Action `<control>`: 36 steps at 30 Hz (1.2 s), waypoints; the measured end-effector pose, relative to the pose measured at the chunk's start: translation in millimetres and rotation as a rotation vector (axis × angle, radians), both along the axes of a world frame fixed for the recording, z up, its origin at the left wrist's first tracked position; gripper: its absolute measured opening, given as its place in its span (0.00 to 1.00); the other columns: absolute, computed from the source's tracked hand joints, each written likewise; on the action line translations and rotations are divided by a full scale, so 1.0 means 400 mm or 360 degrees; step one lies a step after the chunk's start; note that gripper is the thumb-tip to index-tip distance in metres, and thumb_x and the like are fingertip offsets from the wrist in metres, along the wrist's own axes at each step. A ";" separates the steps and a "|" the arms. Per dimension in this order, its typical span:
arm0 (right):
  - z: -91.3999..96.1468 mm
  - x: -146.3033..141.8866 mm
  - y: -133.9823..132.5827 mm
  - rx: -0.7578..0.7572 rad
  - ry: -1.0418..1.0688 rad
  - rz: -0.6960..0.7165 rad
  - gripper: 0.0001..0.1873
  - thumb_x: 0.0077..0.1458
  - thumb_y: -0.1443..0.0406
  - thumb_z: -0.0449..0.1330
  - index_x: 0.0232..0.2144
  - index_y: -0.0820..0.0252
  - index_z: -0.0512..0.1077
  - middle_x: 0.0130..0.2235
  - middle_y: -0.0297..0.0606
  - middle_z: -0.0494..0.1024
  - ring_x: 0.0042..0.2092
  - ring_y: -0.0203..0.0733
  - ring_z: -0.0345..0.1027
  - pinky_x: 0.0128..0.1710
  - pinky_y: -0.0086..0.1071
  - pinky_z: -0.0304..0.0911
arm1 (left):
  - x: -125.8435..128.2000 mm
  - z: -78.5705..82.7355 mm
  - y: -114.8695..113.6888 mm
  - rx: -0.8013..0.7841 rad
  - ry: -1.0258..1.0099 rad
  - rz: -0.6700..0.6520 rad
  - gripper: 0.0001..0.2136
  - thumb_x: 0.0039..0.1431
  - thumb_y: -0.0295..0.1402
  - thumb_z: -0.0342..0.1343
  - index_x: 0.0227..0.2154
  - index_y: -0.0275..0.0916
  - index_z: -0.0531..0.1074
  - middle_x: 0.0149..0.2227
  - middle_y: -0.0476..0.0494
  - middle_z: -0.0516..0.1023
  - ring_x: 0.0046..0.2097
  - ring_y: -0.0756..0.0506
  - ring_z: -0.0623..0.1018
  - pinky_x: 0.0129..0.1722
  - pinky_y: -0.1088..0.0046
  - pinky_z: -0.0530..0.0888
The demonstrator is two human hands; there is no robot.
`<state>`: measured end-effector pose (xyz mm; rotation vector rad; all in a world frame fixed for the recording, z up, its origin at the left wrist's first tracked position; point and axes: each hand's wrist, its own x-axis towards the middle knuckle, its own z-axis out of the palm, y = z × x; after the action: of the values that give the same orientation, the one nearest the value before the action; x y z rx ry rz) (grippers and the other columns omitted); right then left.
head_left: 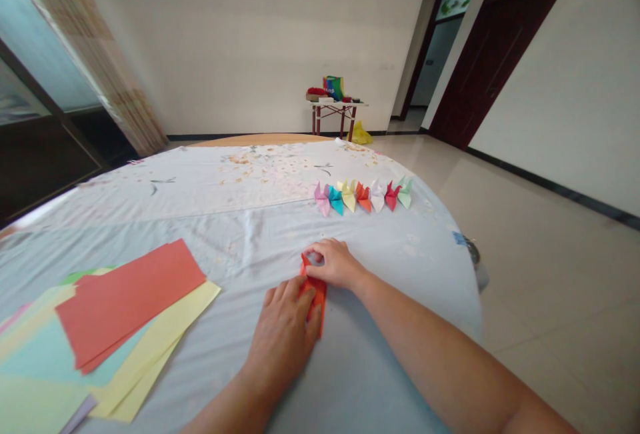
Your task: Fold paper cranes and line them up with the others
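A small piece of folded red-orange paper point(317, 297) lies on the pale tablecloth point(240, 221) near the table's front. My left hand point(285, 334) lies flat on its near end, fingers stretched out and pressing down. My right hand point(334, 263) is at its far end, fingers curled and pinching the top of the paper. Most of the paper is hidden under the two hands.
A row of several folded paper cranes point(363, 196) in different colours stands further back on the right. A stack of coloured sheets point(100, 327), red on top, lies at the left. The round table's edge point(473, 274) drops off to the right. A small side table point(336, 109) stands by the far wall.
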<state>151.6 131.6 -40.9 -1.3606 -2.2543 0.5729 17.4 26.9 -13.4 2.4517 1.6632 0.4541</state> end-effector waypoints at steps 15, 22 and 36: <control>0.017 -0.001 0.020 -0.0118 -0.0058 0.0142 0.23 0.43 0.60 0.61 0.45 0.48 0.69 0.35 0.34 0.71 0.41 0.42 0.61 0.42 0.37 0.51 | 0.002 -0.019 -0.001 0.0059 0.0038 0.0057 0.12 0.60 0.33 0.42 0.42 0.42 0.68 0.45 0.42 0.69 0.44 0.43 0.69 0.45 0.63 0.63; 0.038 -0.011 0.059 -0.0357 0.0085 0.0312 0.11 0.38 0.66 0.62 0.30 0.60 0.73 0.32 0.33 0.72 0.37 0.37 0.63 0.37 0.29 0.56 | 0.003 -0.017 -0.001 0.0046 0.0076 0.0066 0.12 0.59 0.32 0.42 0.42 0.42 0.68 0.45 0.41 0.69 0.44 0.43 0.69 0.45 0.63 0.63; 0.007 -0.017 0.094 -0.0625 0.0171 0.0376 0.08 0.39 0.69 0.59 0.27 0.65 0.74 0.25 0.31 0.73 0.27 0.30 0.63 0.26 0.22 0.56 | 0.006 -0.018 -0.004 0.0022 0.0113 0.0094 0.12 0.59 0.32 0.42 0.42 0.41 0.68 0.53 0.40 0.65 0.47 0.42 0.68 0.47 0.60 0.62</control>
<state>144.9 169.2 -38.2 -1.2011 -2.3091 1.1924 20.0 25.5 -20.7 2.4615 1.7699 0.3912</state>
